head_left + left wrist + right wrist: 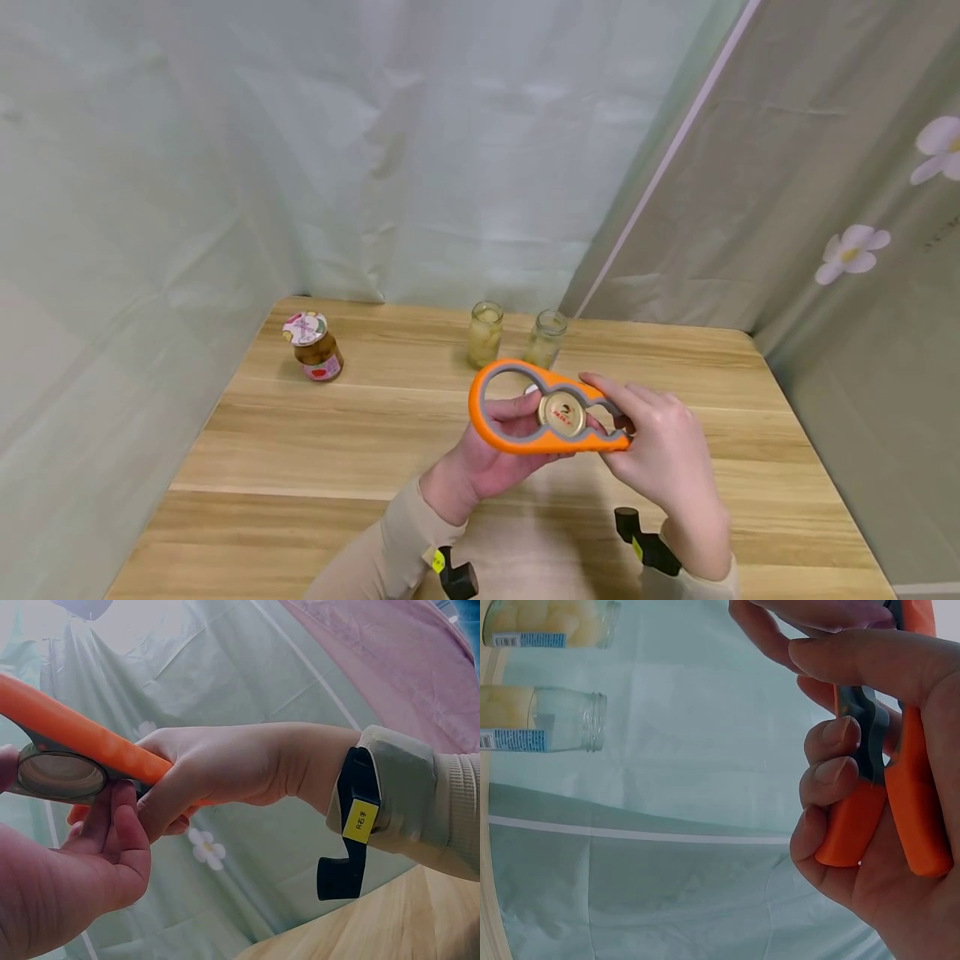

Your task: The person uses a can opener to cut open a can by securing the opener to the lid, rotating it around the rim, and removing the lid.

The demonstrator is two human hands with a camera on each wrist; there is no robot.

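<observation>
My right hand (pixel 663 446) grips the two handles of an orange and grey jar opener (pixel 588 443), held up over the table. A round gold lid (pixel 563 414) with a red print sits in the opener's middle ring. In the left wrist view the lid's underside (pixel 61 775) shows, with no jar below it. My left hand (pixel 487 462) holds the lid by its edge, the thumb through the opener's large loop and the other fingers partly hidden behind. The right wrist view shows fingers (pixel 832 772) curled round the orange handles.
Two lidless glass jars with pale pieces inside, one on the left (pixel 484 337) and one on the right (pixel 547 337), stand at the table's back. A lidded jar (pixel 315 348) with brown contents stands at the back left. Hanging sheets (pixel 450 150) enclose the wooden table (pixel 300 450).
</observation>
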